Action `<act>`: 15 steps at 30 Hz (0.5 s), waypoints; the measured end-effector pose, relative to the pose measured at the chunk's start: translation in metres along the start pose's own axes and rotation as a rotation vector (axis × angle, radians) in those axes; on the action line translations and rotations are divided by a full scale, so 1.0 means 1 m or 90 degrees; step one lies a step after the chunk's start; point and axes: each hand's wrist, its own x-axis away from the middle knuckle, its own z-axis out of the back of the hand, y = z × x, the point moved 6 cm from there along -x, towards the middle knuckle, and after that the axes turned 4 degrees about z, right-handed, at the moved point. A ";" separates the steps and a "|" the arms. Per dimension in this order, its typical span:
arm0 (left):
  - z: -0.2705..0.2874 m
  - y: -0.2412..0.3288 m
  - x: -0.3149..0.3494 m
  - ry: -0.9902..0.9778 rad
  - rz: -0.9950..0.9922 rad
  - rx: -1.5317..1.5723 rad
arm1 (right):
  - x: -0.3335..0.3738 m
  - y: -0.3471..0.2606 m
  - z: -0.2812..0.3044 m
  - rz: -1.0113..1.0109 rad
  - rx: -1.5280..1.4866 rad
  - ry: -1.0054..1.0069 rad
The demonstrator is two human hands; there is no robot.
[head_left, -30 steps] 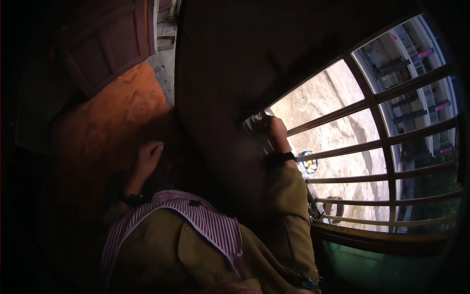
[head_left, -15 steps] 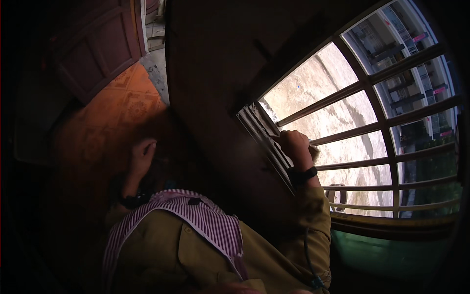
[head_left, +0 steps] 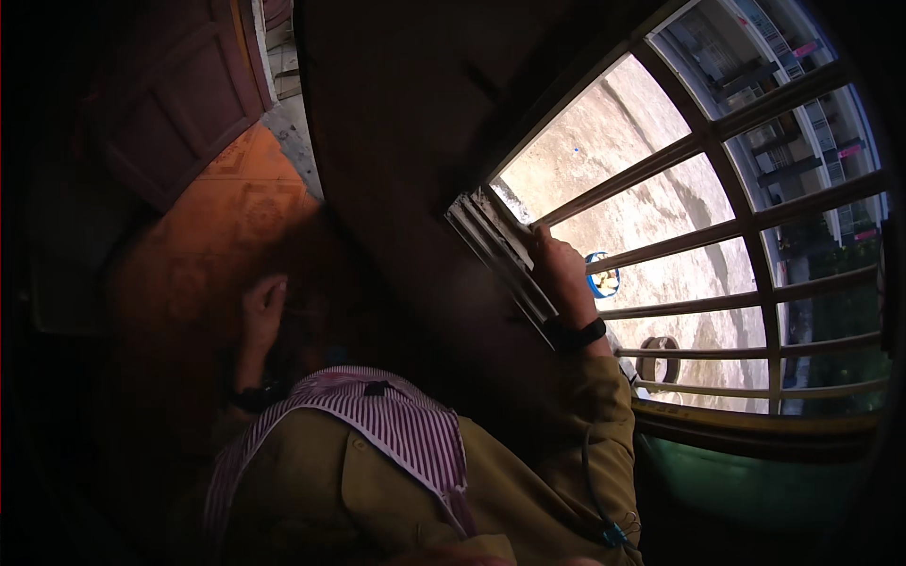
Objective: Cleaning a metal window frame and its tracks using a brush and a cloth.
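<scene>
My right hand (head_left: 562,272) is at the window's sill track (head_left: 495,247), a set of grooved rails with pale dust or debris at its far end. Its fingers are curled down over the inner edge, close to the bars; whatever they grip is hidden beneath the hand. A dark band circles that wrist. On the left, my left hand (head_left: 263,304) hangs in shadow above the floor, away from the window. Its fingers are curled in, and the dimness hides whether anything is in them.
Metal window bars (head_left: 661,243) stand close to my right hand. Outside, a blue-rimmed container (head_left: 602,275) sits on bright ground. A dark red panelled door (head_left: 184,104) and orange patterned tiles (head_left: 250,193) lie far left. Something green (head_left: 755,481) is below the window.
My right hand has moved slightly farther along the sill track. A brownish tuft beside it earlier no longer shows, and the blue-rimmed container has come into sight. My left hand has shifted slightly left.
</scene>
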 end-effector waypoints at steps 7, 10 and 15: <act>-0.011 0.001 -0.005 -0.010 -0.023 -0.047 | 0.078 0.037 0.021 -0.054 -0.003 0.007; -0.036 0.018 -0.011 -0.052 0.005 0.007 | 0.083 0.038 -0.002 -0.026 0.015 0.061; -0.111 0.085 -0.012 -0.182 -0.148 -0.028 | 0.073 -0.009 0.021 -0.033 -0.070 0.076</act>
